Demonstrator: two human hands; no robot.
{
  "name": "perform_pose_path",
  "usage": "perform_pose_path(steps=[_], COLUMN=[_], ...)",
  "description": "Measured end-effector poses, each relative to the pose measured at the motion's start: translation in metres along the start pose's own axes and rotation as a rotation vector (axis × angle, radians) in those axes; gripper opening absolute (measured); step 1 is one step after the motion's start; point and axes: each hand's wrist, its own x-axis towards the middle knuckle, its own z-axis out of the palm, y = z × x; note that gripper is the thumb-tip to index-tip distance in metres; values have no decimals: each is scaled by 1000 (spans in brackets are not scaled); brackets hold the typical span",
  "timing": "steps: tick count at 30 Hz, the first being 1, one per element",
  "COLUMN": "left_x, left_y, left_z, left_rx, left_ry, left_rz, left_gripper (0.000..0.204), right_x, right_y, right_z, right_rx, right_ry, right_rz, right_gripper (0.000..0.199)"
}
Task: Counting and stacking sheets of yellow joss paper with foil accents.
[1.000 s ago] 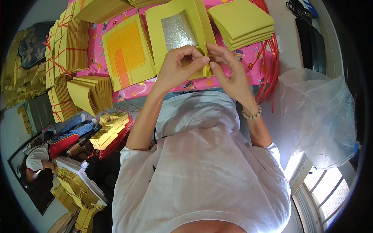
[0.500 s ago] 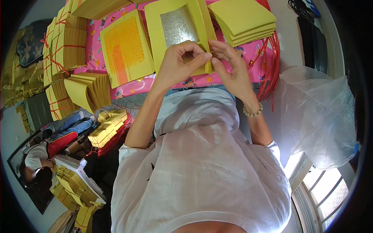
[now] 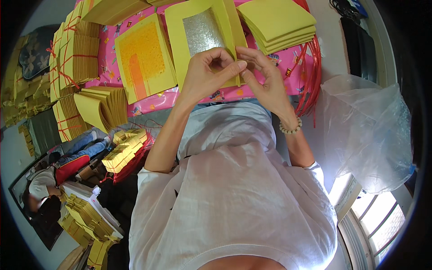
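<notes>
A yellow paper sheet (image 3: 176, 33) with a silver foil panel (image 3: 202, 31) lies in front of me, its right side folded up into an upright edge. At the near end of that fold, my left hand (image 3: 209, 72) pinches the paper between thumb and fingers. From the other side my right hand (image 3: 268, 81), a beaded bracelet on its wrist, closes thumb and fingers on the same edge. Both thumb tips nearly meet there. To the left sits a pile of yellow sheets (image 3: 166, 69), the top one with an orange patch (image 3: 141, 58).
Folded yellow papers (image 3: 279, 18) are stacked at right beside red plastic strings (image 3: 312, 76). Bundles tied with red string (image 3: 81, 58) stand at left on the pink patterned tablecloth (image 3: 157, 101). A clear plastic bag (image 3: 364, 130) hangs right. Another person (image 3: 49, 177) sits lower left among paper stacks.
The view has shifted slightly. My hands stay at the near end of the fold, and the folded edges there look more pressed together and more covered by my fingers.
</notes>
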Motion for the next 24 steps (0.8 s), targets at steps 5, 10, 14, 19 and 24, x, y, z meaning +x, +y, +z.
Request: perform_pose_path(steps=[5,10,14,19,24], left_x=[2,0,1,1,-3], left_y=[-14,-9,-13,-16,-6], left_z=[3,5,3,0,2], left_rx=[-15,-83,-22,158,150], left_ry=[85,113,79,-10,-16], left_rz=[91,105,150,160,85], left_gripper=[17,17,20,18,19], right_x=[3,-2,-15,-27,-32], right_y=[-7,-6,-8,-11,12], right_z=[-14,-40,-48,-34,-24], right_rx=[-50,-85,-151,-265,-149], right_ry=[-59,51,31,31,70], right_rz=[43,16,68,105,156], right_gripper=[34,25,25,27,27])
